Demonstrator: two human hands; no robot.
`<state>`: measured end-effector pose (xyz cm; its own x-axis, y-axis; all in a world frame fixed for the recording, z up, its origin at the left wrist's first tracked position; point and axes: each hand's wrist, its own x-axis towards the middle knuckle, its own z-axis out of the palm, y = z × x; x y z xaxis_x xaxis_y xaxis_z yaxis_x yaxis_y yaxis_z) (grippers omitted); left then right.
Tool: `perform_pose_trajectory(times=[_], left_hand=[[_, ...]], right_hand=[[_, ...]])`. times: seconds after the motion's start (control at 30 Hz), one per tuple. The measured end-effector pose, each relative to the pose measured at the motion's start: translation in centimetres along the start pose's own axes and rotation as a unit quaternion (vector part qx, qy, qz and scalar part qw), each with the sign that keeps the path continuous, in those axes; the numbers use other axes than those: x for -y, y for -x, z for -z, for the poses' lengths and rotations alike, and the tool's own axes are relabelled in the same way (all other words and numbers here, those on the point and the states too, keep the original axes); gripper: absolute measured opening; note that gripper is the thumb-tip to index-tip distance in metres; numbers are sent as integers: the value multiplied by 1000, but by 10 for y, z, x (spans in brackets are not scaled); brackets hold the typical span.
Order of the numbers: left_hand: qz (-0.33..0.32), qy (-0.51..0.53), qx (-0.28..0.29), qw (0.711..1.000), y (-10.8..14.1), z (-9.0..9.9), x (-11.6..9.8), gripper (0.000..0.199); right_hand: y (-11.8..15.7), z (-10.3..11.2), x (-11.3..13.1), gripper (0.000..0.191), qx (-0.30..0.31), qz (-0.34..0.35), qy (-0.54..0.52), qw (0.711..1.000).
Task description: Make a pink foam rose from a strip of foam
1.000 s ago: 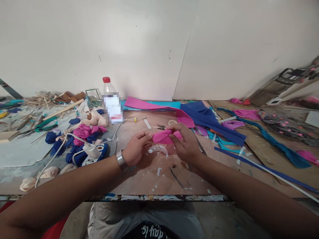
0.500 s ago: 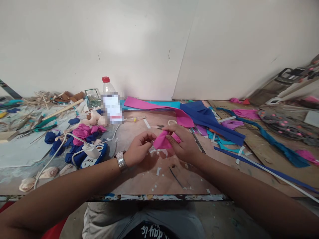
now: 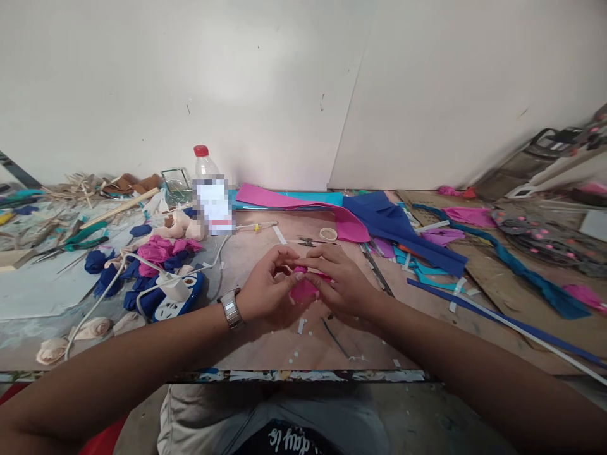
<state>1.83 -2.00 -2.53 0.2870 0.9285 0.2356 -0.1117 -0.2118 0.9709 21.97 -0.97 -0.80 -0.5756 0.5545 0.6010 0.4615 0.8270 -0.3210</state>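
Between my hands, above the middle of the table, is a piece of pink crepe paper (image 3: 303, 291). My left hand (image 3: 268, 281) pinches its upper left edge with thumb and fingers. From the other side my right hand (image 3: 344, 278) grips it too, the thumbs close together. Fingers hide much of the paper. Just beyond the hands lie a cream ring, perhaps a roll of tape (image 3: 328, 235), and small dark scissors (image 3: 308, 242). A long pink paper strip (image 3: 294, 199) and dark blue paper (image 3: 403, 230) lie at the back.
Left of my hands stands a blue and white power strip (image 3: 183, 303) with a plugged-in white cable, beside crumpled pink and blue paper flowers (image 3: 156, 253). A red-capped bottle (image 3: 207, 165) and lit phone (image 3: 215, 205) stand behind. Green-handled pliers (image 3: 85, 239) lie far left, cardboard (image 3: 507, 297) right.
My left hand has moved right and now grips the pink paper, where it was beside it before. The hands have come together, and the paper is more gathered and covered by fingers.
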Motion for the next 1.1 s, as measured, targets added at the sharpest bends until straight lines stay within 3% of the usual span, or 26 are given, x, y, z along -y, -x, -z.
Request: perform_pose_trajectory(times=[0.23,0.33,0.67,1.1], left_hand=[[0,24,-2,1000,-3,3,-2,32],[-9,10,3,1000,-3,3,-3,26],[-11,-40,5,999,-1,3,-2,25],[10,50,43,998,1,1,0,42]], right_hand=[[2,0,1,19,-24,-90,-13,996],[0,1,3,10,-22,-93,-9,995],[-3,3,4,5,-38,-57,0,998],[-5,4,3,11,-45,-66,-14,997]])
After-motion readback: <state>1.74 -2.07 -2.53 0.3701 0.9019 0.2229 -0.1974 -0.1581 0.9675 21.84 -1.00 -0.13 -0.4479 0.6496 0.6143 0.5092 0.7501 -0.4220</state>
